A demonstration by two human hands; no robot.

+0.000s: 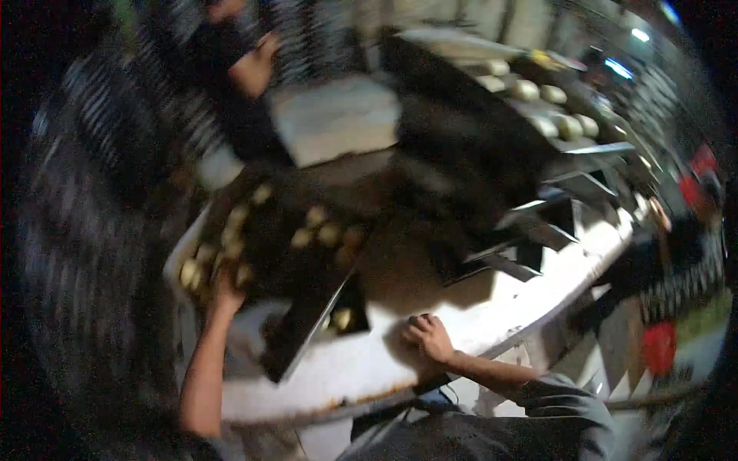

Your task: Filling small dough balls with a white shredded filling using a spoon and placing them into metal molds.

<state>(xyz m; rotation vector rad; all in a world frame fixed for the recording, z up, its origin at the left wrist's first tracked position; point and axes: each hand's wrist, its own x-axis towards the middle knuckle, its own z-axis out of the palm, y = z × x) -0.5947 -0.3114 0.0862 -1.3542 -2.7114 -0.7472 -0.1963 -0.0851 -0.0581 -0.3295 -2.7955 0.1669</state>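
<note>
My left hand reaches over the left end of the table, beside several small pale yellowish rounded pieces on a dark surface. Its fingers are blurred and in shadow, so whether they hold a piece is not visible. My right hand rests near the front edge of the white tabletop, fingers curled in, nothing seen in them. Between my hands, a dark flat tray lies aslant with a bright front edge. A small yellowish piece shows beside that edge.
Dark metal trays are piled unevenly at the right of the table. Behind them, larger pale rounded pieces sit in rows. Another person's arm shows at the far left. A red object is at the right.
</note>
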